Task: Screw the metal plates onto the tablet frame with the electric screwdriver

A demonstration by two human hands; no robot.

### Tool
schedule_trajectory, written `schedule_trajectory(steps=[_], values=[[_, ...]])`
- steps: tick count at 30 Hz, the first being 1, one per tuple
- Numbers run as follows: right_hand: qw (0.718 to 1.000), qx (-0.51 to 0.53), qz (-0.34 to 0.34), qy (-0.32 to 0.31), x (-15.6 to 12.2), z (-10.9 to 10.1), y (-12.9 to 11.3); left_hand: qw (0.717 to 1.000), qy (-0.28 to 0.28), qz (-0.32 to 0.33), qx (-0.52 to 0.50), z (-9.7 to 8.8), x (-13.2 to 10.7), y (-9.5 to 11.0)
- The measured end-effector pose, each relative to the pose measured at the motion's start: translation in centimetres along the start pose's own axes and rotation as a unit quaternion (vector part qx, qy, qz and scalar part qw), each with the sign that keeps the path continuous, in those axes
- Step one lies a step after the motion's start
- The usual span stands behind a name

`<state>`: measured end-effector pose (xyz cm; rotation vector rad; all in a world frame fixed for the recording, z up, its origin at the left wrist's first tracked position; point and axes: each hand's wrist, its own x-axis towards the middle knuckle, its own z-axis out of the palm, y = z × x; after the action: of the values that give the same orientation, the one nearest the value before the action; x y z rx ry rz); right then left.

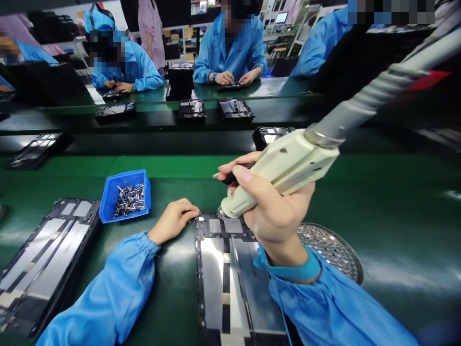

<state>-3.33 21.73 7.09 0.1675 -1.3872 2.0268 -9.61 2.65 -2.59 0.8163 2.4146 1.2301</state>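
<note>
Your right sleeve [334, 302] nearest, cream tool [288, 166] gripped

Right hand [277, 211] clamped round it, over far edge of panel [214, 269]; panel toward near edge of surface [173, 288]. Left hand [173, 221] at panel's far-left corner; can't tell whether you pinch anything.

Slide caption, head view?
Right hand grips a cream blocky tool; left hand at a corner of a rectangular black-and-silver device.

Cream handheld tool [288, 166], grey hose [363, 103], black-and-silver panel [212, 264]; bright blue bin [108, 197], plain blue sleeves [124, 283] — green table [173, 288]
</note>
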Motion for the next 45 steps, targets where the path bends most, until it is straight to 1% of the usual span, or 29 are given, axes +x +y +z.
schedule_trajectory(steps=[2, 4, 8, 10, 15, 17, 20, 22, 26, 31, 34, 40, 45], values=[[1.0, -0.002, -0.002, -0.004, -0.1, 0.0, 0.3, 1.0, -0.001, 0.016, 0.001, 0.2, 0.1, -0.1], [1.0, -0.002, -0.002, -0.008, -0.1, 0.2, 0.7, 1.0, 0.0, 0.006, -0.009, 0.5, 0.3, -0.1], [1.0, -0.001, 0.017, -0.011, -0.2, 1.1, 1.9, 0.99, 0.007, -0.109, -0.086, 0.8, 0.5, 0.2], [0.999, -0.004, 0.031, -0.02, -0.3, 1.7, 2.7, 0.985, 0.005, -0.135, -0.107, 0.7, 0.6, 0.4], [0.998, -0.026, 0.043, -0.044, -0.9, 2.9, 4.8, 0.984, 0.005, -0.132, -0.118, 0.6, 0.7, 0.9], [0.997, -0.033, 0.043, -0.048, -1.2, 3.1, 5.4, 0.985, 0.0, -0.129, -0.118, 0.8, 0.9, 1.0], [0.996, -0.039, 0.044, -0.06, -1.4, 3.2, 6.0, 0.984, 0.008, -0.14, -0.108, 1.0, 1.0, 1.3], [0.996, -0.042, 0.047, -0.063, -1.6, 3.2, 6.1, 0.984, 0.011, -0.143, -0.101, 1.0, 1.0, 1.4], [0.995, -0.05, 0.054, -0.063, -1.7, 2.9, 6.1, 0.988, 0.001, -0.13, -0.087, 0.8, 1.0, 1.4], [0.995, -0.053, 0.052, -0.064, -1.8, 2.8, 6.5, 0.986, -0.004, -0.139, -0.089, 0.9, 0.9, 1.4], [0.995, -0.055, 0.051, -0.065, -1.8, 2.8, 6.7, 0.987, 0.0, -0.141, -0.072, 0.9, 0.9, 1.4], [0.995, -0.059, 0.052, -0.066, -2.0, 2.8, 6.8, 0.993, -0.001, -0.111, -0.042, 0.8, 0.9, 0.9], [0.993, -0.07, 0.045, -0.08, -2.4, 2.9, 7.1, 0.995, 0.009, -0.099, -0.012, 1.1, 0.8, 0.6]])
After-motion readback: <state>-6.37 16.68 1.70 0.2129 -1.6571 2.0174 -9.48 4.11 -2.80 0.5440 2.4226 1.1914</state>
